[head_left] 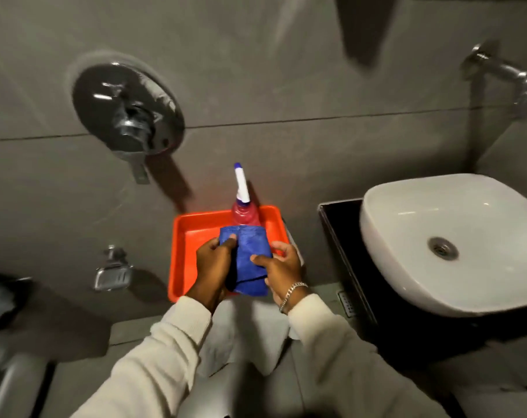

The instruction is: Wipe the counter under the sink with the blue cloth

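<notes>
The blue cloth [250, 257] hangs folded between both hands, above an orange tray [196, 233]. My left hand [214, 263] pinches its upper left edge. My right hand [282, 263] grips its right side, thumb across the front. To the right, a white basin [455, 239] sits on a black counter [343, 236]; the basin covers most of the counter top.
A red spray bottle [244, 211] with a white nozzle stands at the back of the tray. On the grey wall are a round chrome mixer [128, 111], a soap dish [113, 274] and a tap [503, 73]. A floor drain [346, 303] lies beside the counter.
</notes>
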A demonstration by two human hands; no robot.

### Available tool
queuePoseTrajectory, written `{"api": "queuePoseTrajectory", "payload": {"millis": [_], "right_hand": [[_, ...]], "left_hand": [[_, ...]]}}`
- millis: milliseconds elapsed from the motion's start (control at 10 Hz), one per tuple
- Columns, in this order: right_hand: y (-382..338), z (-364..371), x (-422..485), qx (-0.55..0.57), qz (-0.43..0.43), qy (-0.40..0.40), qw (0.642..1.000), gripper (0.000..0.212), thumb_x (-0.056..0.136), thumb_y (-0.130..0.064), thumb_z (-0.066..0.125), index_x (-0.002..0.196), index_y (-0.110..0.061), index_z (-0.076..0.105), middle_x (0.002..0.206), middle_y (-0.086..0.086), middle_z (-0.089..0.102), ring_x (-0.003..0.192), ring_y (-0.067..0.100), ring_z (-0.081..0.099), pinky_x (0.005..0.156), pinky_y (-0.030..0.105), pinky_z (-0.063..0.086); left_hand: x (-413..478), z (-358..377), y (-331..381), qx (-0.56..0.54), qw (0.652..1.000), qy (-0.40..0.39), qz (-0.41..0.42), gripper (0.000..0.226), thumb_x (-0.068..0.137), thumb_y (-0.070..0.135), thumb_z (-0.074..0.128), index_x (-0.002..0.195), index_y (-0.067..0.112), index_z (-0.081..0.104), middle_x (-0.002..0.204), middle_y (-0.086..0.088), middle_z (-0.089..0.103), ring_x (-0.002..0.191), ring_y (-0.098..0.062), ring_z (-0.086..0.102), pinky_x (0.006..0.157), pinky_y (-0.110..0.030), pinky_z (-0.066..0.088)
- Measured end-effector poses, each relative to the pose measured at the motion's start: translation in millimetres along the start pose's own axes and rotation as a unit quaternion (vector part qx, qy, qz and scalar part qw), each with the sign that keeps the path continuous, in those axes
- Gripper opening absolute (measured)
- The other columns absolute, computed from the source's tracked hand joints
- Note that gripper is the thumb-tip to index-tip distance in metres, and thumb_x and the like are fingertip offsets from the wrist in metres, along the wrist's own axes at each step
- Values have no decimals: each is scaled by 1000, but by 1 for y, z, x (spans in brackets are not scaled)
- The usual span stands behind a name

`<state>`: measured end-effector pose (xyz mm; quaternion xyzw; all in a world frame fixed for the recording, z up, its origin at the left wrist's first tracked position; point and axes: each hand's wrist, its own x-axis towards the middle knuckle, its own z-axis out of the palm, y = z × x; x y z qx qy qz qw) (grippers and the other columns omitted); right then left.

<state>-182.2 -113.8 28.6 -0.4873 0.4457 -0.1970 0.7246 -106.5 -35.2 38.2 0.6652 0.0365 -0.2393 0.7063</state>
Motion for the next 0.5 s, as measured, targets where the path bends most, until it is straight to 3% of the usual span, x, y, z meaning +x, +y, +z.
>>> {"api": "queuePoseTrajectory", "payload": {"millis": [100,200,300,400,500], "right_hand": [[20,39,24,-66,34,-20,997,49,73,5,75,117,-2,55,110,21,69,87,27,64,83,40,56],[34,60,46,-190,19,-41,981,39,75,1,71,112,7,59,104,19,70,83,21,59,53,11,48],[47,73,64,-264,12,-80,961,23,79,1,66,99,11,64,86,11,64,78,18,54,49,19,43],[49,77,74,-383,12,-128,915,12,79,-8,68,90,-4,66,81,14,65,78,26,61,68,37,52],[39,72,64,-485,-115,-96,861,30,80,-12,68,108,-4,65,112,19,71,105,37,66,88,39,51]], "left_hand": [[35,-35,-7,67,993,102,-3,42,80,-4,47,119,8,59,88,-11,62,77,-23,55,71,-34,45],[43,-54,-16,147,986,68,45,48,77,-13,41,112,11,63,89,-8,65,78,-21,59,66,-24,51],[52,-65,-30,176,983,-9,44,41,77,-15,46,102,13,64,93,-9,69,88,-21,60,78,-35,53],[67,-77,-30,226,974,-21,-13,44,77,-13,44,112,9,59,86,-3,66,89,-21,57,77,-35,46],[67,-71,-19,332,943,-20,27,57,76,-13,42,132,-3,47,137,-17,50,125,-24,48,101,-27,35]]}}
